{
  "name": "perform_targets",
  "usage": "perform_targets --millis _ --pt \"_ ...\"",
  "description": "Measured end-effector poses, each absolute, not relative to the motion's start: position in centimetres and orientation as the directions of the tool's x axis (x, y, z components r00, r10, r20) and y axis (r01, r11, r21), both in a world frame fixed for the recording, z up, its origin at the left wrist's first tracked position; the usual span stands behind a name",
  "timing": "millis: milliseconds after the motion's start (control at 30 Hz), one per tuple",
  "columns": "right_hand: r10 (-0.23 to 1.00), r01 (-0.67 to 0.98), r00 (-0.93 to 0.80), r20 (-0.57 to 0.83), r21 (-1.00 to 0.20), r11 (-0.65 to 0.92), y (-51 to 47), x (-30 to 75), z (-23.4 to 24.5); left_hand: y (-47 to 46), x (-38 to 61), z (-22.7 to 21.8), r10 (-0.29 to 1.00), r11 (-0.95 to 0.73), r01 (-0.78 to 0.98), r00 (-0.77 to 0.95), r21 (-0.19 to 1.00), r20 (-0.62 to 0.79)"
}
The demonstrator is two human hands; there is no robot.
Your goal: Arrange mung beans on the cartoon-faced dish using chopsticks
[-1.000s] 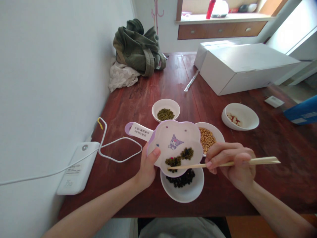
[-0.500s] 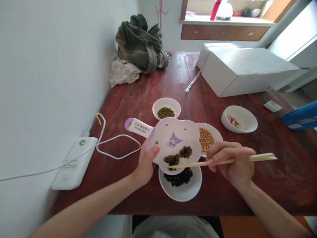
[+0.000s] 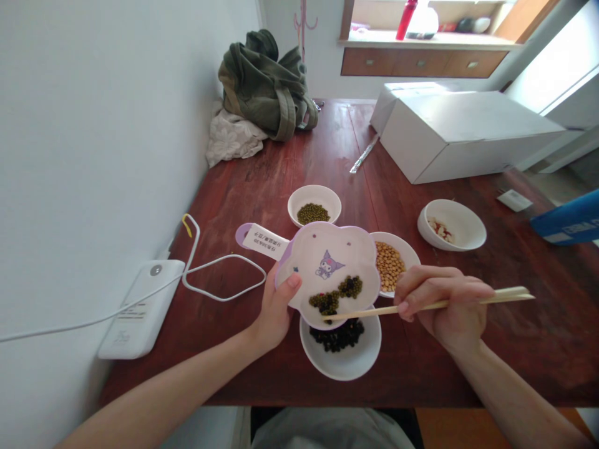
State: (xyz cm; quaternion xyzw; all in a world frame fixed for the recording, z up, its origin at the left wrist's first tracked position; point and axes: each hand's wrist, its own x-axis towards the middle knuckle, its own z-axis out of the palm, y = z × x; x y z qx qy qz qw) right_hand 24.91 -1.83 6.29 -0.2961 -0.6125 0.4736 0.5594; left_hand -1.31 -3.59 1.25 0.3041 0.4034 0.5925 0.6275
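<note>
My left hand point(image 3: 276, 305) grips a flower-shaped plate point(image 3: 309, 255) with a purple rim, tilted over a white bowl point(image 3: 341, 368) of black beans point(image 3: 339, 338). On the plate lie two clumps of green beans point(image 3: 325, 302) with some dark ones mixed in. Chopsticks point(image 3: 435, 304) are held in my right hand point(image 3: 444, 305), their tips touching the plate's near edge beside the lower clump. Behind the plate stands a bowl of green beans point(image 3: 313, 214). Another bowl, with yellow beans point(image 3: 389, 265), is partly hidden by the plate and my right hand.
A white bowl point(image 3: 461, 234) with pale and reddish pieces stands to the right. Farther back are a large white box point(image 3: 468, 131) and a green bag point(image 3: 262, 87). A power bank point(image 3: 140, 312) with a looped white cable lies on the left by the wall.
My right hand and the chopsticks have shifted slightly to the right, the tips sliding along the plate's near edge. The plate in my left hand has hardly moved.
</note>
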Motion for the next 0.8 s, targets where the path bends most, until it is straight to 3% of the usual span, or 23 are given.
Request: perform_targets --millis 267,433,800 --pt "0.899 -0.112 -0.139 0.415 -0.909 0.402 -1.5 26.0 7.2 -3.7 -1.3 1.3 0.989 0.111 -0.488 -0.029 0.866 -0.143" --pt "0.883 -0.062 -0.211 0.419 -0.907 0.416 -1.2 26.1 7.8 -3.7 -1.3 1.0 0.991 0.103 -0.485 -0.027 0.869 -0.133" --pt "0.889 -0.118 -0.257 0.380 -0.925 0.361 -1.1 25.0 7.7 -3.5 -1.4 0.5 0.998 0.060 -0.474 0.010 0.878 -0.063"
